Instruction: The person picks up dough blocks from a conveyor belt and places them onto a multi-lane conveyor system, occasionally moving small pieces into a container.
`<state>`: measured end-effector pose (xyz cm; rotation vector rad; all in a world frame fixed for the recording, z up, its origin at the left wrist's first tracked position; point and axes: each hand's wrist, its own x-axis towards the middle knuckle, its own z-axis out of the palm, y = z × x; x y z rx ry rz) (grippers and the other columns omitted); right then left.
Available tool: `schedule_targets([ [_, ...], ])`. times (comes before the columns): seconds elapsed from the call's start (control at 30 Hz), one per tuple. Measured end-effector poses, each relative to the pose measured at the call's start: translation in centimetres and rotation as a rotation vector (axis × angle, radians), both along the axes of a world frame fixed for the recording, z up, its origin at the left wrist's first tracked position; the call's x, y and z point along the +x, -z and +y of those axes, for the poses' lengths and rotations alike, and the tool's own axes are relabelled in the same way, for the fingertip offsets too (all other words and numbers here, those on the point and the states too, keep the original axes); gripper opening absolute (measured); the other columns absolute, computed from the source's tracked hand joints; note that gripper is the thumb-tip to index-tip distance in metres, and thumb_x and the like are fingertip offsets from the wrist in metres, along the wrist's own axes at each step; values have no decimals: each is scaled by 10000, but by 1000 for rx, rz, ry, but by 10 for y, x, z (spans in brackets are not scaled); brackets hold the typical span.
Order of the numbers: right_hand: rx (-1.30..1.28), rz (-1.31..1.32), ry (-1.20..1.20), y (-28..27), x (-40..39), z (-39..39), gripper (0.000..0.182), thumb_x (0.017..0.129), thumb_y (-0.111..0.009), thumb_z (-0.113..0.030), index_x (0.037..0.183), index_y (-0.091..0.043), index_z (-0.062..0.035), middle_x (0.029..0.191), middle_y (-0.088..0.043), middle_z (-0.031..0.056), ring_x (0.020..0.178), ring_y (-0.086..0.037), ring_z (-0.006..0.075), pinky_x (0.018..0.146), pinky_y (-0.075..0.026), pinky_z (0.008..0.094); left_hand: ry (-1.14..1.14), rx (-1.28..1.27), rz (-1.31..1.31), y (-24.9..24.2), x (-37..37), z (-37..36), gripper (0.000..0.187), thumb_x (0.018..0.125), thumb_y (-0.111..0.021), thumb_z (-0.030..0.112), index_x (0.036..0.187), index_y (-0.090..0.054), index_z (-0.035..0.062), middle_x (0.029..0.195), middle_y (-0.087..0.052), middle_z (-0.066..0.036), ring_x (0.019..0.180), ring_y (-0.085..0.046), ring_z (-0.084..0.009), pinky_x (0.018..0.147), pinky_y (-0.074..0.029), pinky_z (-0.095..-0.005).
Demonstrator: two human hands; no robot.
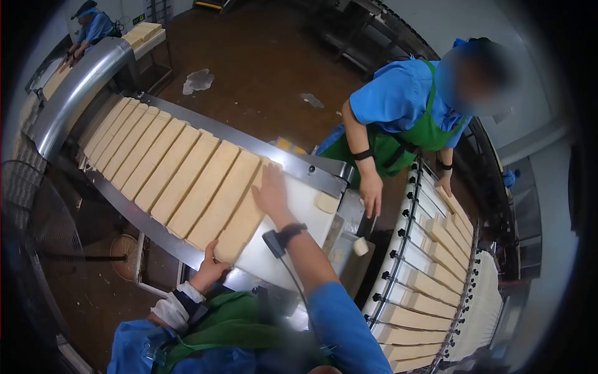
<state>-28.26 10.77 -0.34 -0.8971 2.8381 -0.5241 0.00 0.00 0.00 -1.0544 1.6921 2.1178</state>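
Long pale slabs (187, 165), which look like dough, lie side by side across a white conveyor belt (268, 252). At the near end of the last slab (240, 227) is my left hand (210, 273), its thumb and fingers apart against the slab's edge. My right hand (272, 194) lies spread at the far end of that same slab, fingers stretched out. A dark band with a cable is round my right wrist. A small pale piece (326, 202) rests on the belt to the right of my right hand.
A co-worker (405, 112) in a green apron stands across, one hand near a second conveyor (389, 274) with more slabs. Metal rails (249, 146) edge my belt. Another person (96, 25) is far left, beyond a curved metal cover (84, 87). A pale chunk (360, 247) sits near the belt's end.
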Motion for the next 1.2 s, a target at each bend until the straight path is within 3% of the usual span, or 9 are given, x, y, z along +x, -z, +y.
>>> schedule_targets([
  [0.27,61,109,107,15,19,-20,731,985,-473,-442,1506,-306,43,1605,-232,214,1514,-135,342,1214,-113,523,147,275,-10,-7,-15,-27,960,827,-658,-31,1580,-94,159,775,-610,-57,611,-567,-134,563,-468,-266],
  [0.37,7,215,136,22,19,-18,709,953,-522,-405,1472,-359,50,1538,-355,211,1474,-236,350,1204,-129,542,168,335,-47,-15,-16,-28,977,841,-647,-35,1585,-50,177,838,-626,-79,614,-576,-138,566,-484,-270],
  [0.47,10,34,207,-5,-7,-31,675,866,-610,-375,1367,-470,56,1394,-490,218,1381,-366,347,1186,-175,547,202,348,-70,-6,-17,-35,987,861,-637,-41,1584,-22,228,931,-655,-122,678,-635,-160,604,-538,-285],
  [0.63,110,79,305,-13,-22,-36,616,762,-685,-374,1210,-566,31,1271,-549,219,1283,-451,337,1113,-311,522,242,353,-67,-14,-29,-33,1016,859,-614,-72,1582,23,251,1049,-632,-146,720,-663,-182,601,-561,-296],
  [0.77,154,41,394,-25,-12,9,625,752,-697,-404,1185,-576,31,1183,-593,203,1206,-521,334,1054,-388,477,322,190,65,-4,-36,-22,970,767,-760,15,1529,-184,180,1158,-597,-148,702,-637,-202,619,-556,-325],
  [0.87,239,-27,504,-45,0,76,689,734,-721,-449,1182,-568,51,1075,-635,190,1115,-589,331,1024,-424,458,588,-584,628,43,-46,-18,954,685,-847,196,1470,-307,153,1112,-651,-180,775,-692,-331,701,-571,-425],
  [1.0,-56,-112,695,-50,50,161,742,712,-784,-390,1235,-533,72,1141,-636,229,1073,-623,383,935,-488,485,836,-716,386,-15,-71,-12,961,619,-867,361,1417,-381,134,974,-690,-220,870,-684,-440,777,-557,-498],
  [1.07,-196,-74,447,-50,76,199,762,689,-815,-340,1293,-515,14,1168,-628,251,1065,-628,407,895,-507,489,919,-790,329,-15,-79,-11,928,611,-863,387,1381,-414,129,902,-691,-232,877,-675,-451,769,-556,-509],
  [1.2,26,-163,377,-56,129,217,704,721,-786,-227,1364,-507,-154,1128,-610,261,1030,-620,431,856,-522,490,890,-989,308,-4,-87,5,828,603,-874,382,1288,-487,121,904,-693,-221,859,-686,-423,756,-558,-502],
])
